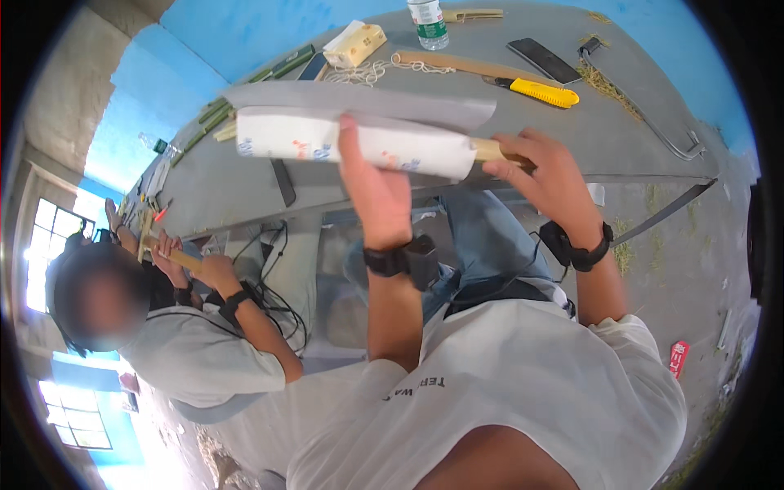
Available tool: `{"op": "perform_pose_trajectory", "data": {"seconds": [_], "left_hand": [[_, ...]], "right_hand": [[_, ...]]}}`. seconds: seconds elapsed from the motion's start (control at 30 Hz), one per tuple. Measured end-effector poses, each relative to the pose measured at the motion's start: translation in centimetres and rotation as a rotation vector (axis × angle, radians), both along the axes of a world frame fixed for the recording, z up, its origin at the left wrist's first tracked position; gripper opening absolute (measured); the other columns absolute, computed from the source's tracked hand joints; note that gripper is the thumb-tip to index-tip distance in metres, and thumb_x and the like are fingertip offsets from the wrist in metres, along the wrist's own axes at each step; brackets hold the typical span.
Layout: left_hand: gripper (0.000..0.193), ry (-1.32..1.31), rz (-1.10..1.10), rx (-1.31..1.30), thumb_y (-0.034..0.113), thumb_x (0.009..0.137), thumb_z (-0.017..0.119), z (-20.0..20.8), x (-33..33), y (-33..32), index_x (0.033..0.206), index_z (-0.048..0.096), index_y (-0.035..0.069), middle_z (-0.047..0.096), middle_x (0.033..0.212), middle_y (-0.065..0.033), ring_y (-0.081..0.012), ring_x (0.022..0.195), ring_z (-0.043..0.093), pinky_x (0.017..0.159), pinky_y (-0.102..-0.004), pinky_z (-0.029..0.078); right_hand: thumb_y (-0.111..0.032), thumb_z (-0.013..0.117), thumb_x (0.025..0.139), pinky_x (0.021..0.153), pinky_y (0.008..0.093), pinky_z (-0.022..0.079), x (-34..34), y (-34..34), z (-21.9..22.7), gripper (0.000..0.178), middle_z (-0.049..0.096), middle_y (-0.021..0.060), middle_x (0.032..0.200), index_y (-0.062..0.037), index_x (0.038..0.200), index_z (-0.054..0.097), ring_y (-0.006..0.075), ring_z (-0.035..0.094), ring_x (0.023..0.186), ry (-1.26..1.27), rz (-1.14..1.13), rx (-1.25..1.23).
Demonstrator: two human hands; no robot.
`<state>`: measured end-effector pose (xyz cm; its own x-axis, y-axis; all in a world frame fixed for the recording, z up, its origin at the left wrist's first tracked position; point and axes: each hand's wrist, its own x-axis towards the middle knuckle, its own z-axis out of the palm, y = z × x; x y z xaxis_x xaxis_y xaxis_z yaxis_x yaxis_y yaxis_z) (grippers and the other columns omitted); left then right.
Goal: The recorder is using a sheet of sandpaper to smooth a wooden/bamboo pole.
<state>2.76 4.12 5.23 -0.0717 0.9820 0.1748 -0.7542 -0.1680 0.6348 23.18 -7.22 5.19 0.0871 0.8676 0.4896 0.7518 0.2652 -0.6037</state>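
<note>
Across the near side of the table lies a white paper roll (273, 135) with small blue and orange print, held off the surface. My left hand (377, 184) is closed around its middle, thumb on top, the other fingers hidden beneath. A loose grey-white sheet edge (367, 102) stands along the roll's far side. From the right end a pale bamboo piece (487, 150) sticks out, and my right hand (543, 175) grips its outer end between thumb and fingers. How far the bamboo reaches inside the roll is hidden.
Beyond the roll on the grey table (490, 31) lie a yellow utility knife (545, 92), a phone (543, 61), white string (359, 73), a tissue pack (356, 45) and a hacksaw frame (645, 122). A water bottle (429, 24) stands behind. At left, a co-worker (212, 347) handles a bamboo strip.
</note>
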Motion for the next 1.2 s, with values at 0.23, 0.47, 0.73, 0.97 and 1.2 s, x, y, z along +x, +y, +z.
{"op": "perform_pose_trajectory", "data": {"seconds": [0.23, 0.47, 0.73, 0.97, 1.2], "left_hand": [[0.046, -0.059, 0.029, -0.008, 0.036, 0.098, 0.063, -0.4, -4.5, 2.0, 0.134, 0.052, 0.010, 0.062, 0.125, -0.0063, -0.0238, 0.117, 0.060, 0.101, -0.0453, 0.048], [0.053, 0.008, -0.083, 0.025, 0.035, 0.097, 0.064, 1.5, 0.1, -1.4, 0.140, 0.046, 0.009, 0.057, 0.131, -0.0052, -0.0234, 0.122, 0.056, 0.105, -0.0446, 0.044], [0.055, -0.058, 0.084, 0.065, 0.038, 0.096, 0.066, 3.0, -3.4, 0.4, 0.138, 0.048, 0.007, 0.057, 0.133, -0.0084, -0.0243, 0.124, 0.055, 0.106, -0.0460, 0.045], [0.056, -0.021, 0.114, 0.048, 0.036, 0.097, 0.065, 0.8, -3.1, -0.1, 0.141, 0.046, 0.008, 0.056, 0.133, -0.0069, -0.0234, 0.123, 0.055, 0.104, -0.0430, 0.046], [0.056, -0.049, 0.194, 0.131, 0.038, 0.096, 0.066, 1.5, -6.9, -0.5, 0.140, 0.046, 0.008, 0.056, 0.134, -0.0084, -0.0245, 0.124, 0.055, 0.105, -0.0434, 0.047]], "right_hand": [[-0.044, 0.076, 0.084, 0.064, 0.0408, 0.045, 2.5, -0.4, -0.1, 0.045, 0.059, 0.0156, 0.076, -0.0027, 0.100, 0.073, 0.0329, 0.057, 0.070, -0.114, -0.016, 0.003], [-0.043, 0.074, 0.086, 0.064, 0.0396, 0.044, -0.1, 1.5, 0.1, 0.043, 0.057, 0.0143, 0.076, -0.0034, 0.102, 0.072, 0.0310, 0.056, 0.071, -0.049, 0.041, 0.017], [-0.048, 0.076, 0.083, 0.066, 0.0389, 0.047, 0.9, 1.1, 1.3, 0.047, 0.061, 0.0129, 0.078, -0.0043, 0.101, 0.073, 0.0302, 0.058, 0.073, -0.014, 0.080, 0.056], [-0.043, 0.079, 0.082, 0.064, 0.0367, 0.043, 1.2, 1.2, 0.1, 0.048, 0.056, 0.0120, 0.075, -0.0015, 0.104, 0.071, 0.0265, 0.053, 0.069, -0.017, 0.131, 0.029], [-0.042, 0.083, 0.078, 0.065, 0.0359, 0.044, 2.7, 0.9, 0.4, 0.048, 0.055, 0.0112, 0.075, -0.0040, 0.105, 0.072, 0.0260, 0.052, 0.069, -0.106, 0.118, 0.002]]}}
